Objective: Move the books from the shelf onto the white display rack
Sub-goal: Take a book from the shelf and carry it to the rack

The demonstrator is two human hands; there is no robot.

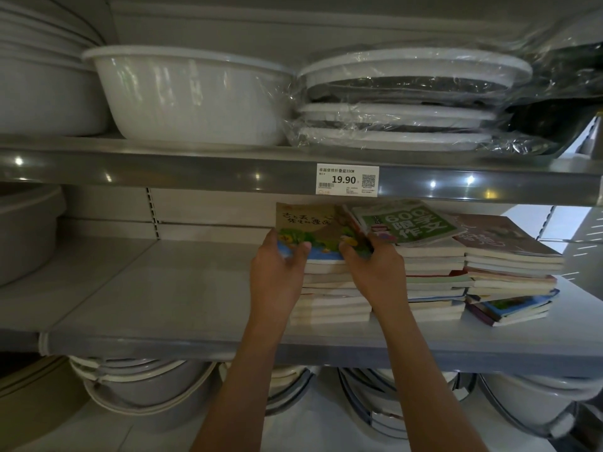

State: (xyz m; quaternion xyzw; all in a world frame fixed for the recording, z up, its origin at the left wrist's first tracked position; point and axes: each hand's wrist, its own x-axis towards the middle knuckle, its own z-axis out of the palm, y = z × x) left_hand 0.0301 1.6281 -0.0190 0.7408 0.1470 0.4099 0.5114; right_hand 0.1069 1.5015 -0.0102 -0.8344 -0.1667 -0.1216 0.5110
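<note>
Three stacks of books stand on the middle grey shelf (182, 288). The left stack (329, 298) carries a picture book (313, 226) with a tan and green cover on top. My left hand (280, 265) grips that book's near left corner, thumb on the cover. My right hand (372, 265) grips its near right edge, fingers curled over the cover. The middle stack (434, 285) is topped by a green-covered book (408, 223) lying askew. The right stack (512, 272) has a pinkish cover on top. The white display rack is not in view.
White plastic basins (195, 96) and wrapped folding basins (401, 99) fill the shelf above, which has a price tag (347, 179) on its edge. More basins (146, 386) are stacked below. A grey basin (26, 233) sits at the far left of the middle shelf.
</note>
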